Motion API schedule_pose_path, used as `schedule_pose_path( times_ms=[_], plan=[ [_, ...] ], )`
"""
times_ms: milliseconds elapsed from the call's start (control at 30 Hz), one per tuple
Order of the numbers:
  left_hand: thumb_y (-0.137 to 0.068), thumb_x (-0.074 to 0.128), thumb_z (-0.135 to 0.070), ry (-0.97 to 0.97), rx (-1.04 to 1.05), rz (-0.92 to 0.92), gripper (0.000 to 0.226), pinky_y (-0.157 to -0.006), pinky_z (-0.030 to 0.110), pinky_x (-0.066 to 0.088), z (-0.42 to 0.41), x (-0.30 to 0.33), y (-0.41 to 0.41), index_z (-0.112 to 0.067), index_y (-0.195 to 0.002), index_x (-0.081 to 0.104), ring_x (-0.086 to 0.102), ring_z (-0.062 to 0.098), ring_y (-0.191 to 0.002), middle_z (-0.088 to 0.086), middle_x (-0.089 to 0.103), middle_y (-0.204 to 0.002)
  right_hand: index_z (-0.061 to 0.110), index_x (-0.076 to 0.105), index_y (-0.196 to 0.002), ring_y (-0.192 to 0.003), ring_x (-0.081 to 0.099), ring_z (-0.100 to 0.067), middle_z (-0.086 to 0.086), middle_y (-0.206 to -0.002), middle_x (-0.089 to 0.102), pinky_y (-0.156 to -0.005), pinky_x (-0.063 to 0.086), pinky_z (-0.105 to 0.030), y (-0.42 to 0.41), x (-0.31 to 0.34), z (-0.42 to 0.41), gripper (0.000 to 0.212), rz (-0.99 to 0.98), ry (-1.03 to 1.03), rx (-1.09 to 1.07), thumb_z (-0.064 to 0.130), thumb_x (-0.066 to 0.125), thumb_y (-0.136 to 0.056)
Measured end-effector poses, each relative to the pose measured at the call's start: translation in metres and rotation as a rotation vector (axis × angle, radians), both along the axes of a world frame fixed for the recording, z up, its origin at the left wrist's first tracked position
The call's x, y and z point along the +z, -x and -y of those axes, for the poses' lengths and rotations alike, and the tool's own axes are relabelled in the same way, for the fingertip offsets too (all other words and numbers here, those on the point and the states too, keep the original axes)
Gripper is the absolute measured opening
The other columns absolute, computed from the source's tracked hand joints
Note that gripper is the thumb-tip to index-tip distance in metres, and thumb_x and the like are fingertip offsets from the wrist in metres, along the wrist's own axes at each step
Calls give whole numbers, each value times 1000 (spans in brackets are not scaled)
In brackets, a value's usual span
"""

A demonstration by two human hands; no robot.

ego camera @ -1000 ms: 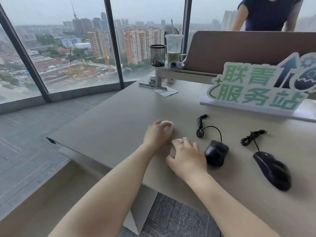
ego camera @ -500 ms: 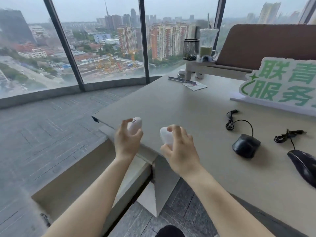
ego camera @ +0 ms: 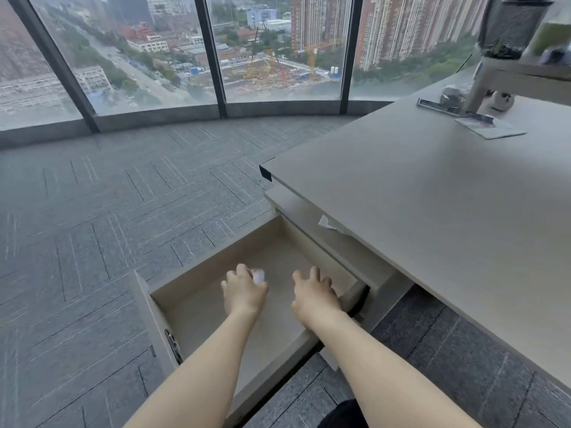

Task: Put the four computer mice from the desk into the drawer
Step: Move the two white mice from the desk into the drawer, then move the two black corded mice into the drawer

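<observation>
The open drawer (ego camera: 197,316) sits below the desk (ego camera: 432,211) edge, pulled out over the carpet. Both hands are lowered inside it. My left hand (ego camera: 242,293) grips a white mouse (ego camera: 258,275), which shows past the fingertips. My right hand (ego camera: 312,293) arches palm-down to its right with the fingers curled, and the white mouse it carries is hidden under the palm. The two black wired mice are out of view.
The drawer's front panel (ego camera: 151,322) stands at the near left with a metal lock part. A closed drawer front (ego camera: 333,242) lies just beyond my right hand. At the desk's far corner are a mesh pen cup (ego camera: 509,26), a white stand and a card (ego camera: 491,128).
Both hands have come down from above the desk edge into the open drawer, each carrying a white mouse. My view has swung left and down, so the black mice left the frame.
</observation>
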State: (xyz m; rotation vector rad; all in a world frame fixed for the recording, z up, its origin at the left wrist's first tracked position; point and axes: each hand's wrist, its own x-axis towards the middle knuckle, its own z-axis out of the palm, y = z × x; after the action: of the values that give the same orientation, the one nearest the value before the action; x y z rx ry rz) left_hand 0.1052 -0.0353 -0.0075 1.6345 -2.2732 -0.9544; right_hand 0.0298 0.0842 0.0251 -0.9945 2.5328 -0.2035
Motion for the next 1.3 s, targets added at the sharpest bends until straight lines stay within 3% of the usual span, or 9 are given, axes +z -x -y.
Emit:
schedule_pose_path(
  times_ms=[200, 300, 433, 633, 767, 867, 1033, 1200, 1300],
  plan=[
    [-82, 66, -31, 36, -104, 68, 29, -86, 38, 41, 16, -29, 20, -7, -97, 56, 49, 37, -111, 15, 52, -118, 14, 35, -134, -121, 45, -39, -19, -142, 26, -91, 53, -44, 19, -28, 26, 57, 47, -169, -40, 1, 59, -84],
    [-88, 59, -33, 75, -113, 29, 28, -90, 38, 40, 18, -26, 21, -7, -99, 60, 48, 37, -112, 17, 53, -122, 13, 37, -133, -118, 48, -39, -19, -145, 25, -84, 53, -43, 20, -23, 27, 51, 22, -140, -32, 3, 57, -87],
    [-93, 50, -26, 124, -75, -171, 24, -87, 29, 32, 9, 9, 18, -10, -103, 65, 48, 35, -114, 14, 57, -122, 9, 47, -118, -105, 53, -37, -16, -132, 41, -70, 40, -37, 9, 8, 8, 23, -51, 154, -42, 12, 39, -96],
    [-94, 50, -14, 218, -192, -587, 20, -82, 23, 39, -54, 104, 33, -9, -105, 65, 59, 18, -95, 8, 65, -107, 10, 61, -95, -79, 63, -29, -5, -106, 60, -66, 54, -41, -11, 101, -72, 16, -197, 653, -54, 16, 47, -93],
    [-91, 53, -9, 178, -391, -716, 21, -80, 22, 43, -141, 157, 57, -8, -109, 64, 59, 14, -91, 5, 67, -108, 13, 67, -92, -75, 64, -27, -4, -96, 68, -59, 50, -34, 4, 152, -165, 17, -421, 773, -195, 17, 50, -93],
    [-89, 57, -14, 109, -609, -688, 24, -78, 23, 45, -215, 174, 83, -10, -112, 64, 63, 16, -90, 6, 68, -111, 15, 66, -99, -86, 65, -28, -4, -101, 70, -67, 53, -37, 26, 167, -249, 15, -538, 797, -378, 16, 54, -91],
    [-87, 61, -34, 22, -889, -479, 42, -91, 33, 44, -332, 177, 128, -20, -125, 53, 54, 25, -117, 8, 52, -132, 16, 64, -112, -106, 51, -37, -11, -119, 62, -91, 43, -43, 71, 156, -379, 30, -709, 582, -709, 14, 60, -83],
    [-79, 61, -52, 122, -936, -297, 68, -98, 41, 42, -409, 170, 169, -25, -137, 40, 46, 33, -124, 8, 52, -136, 24, 40, -138, -120, 44, -42, -18, -141, 39, -103, 38, -46, 94, 132, -459, 60, -513, 234, -933, 47, 60, -86],
    [-80, 59, -51, 261, -894, -226, 69, -98, 41, 38, -429, 163, 188, -28, -140, 34, 47, 34, -121, 9, 57, -132, 24, 35, -142, -119, 46, -41, -20, -137, 39, -100, 41, -43, 100, 120, -472, 64, -478, 199, -939, 49, 60, -87]
  ],
)
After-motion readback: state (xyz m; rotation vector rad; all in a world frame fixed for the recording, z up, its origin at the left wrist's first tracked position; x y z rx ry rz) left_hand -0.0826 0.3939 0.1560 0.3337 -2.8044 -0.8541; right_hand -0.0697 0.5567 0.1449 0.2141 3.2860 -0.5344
